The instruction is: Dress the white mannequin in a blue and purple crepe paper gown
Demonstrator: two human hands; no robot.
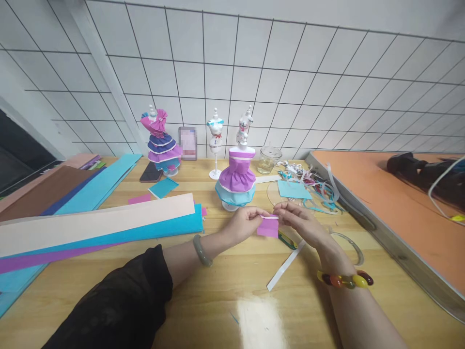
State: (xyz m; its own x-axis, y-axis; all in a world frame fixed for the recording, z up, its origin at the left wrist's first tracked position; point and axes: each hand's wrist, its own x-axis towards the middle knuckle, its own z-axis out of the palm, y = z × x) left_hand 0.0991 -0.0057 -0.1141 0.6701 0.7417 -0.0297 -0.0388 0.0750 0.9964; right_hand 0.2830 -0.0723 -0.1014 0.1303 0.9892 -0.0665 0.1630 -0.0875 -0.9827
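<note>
Between my two hands is a small purple paper piece [268, 228] with a white strip along its top edge. My left hand [242, 225] pinches its upper left corner, and my right hand [301, 220] pinches the upper right. Just behind them stands a mini dress form in a purple and light-blue paper dress [238, 175]. Under my right hand lies a green and yellow cutter [288, 240], partly hidden. A white strip [286, 265] rests on the table close to it.
Long coloured paper sheets [101, 223] cover the left side. Another dressed form [162, 143], a bare form [215, 140], a phone [151, 172] and a glass jar [269, 159] stand at the back. Paper scraps [308, 182] and a tape ring [358, 249] lie right, beside an orange-topped surface [385, 194].
</note>
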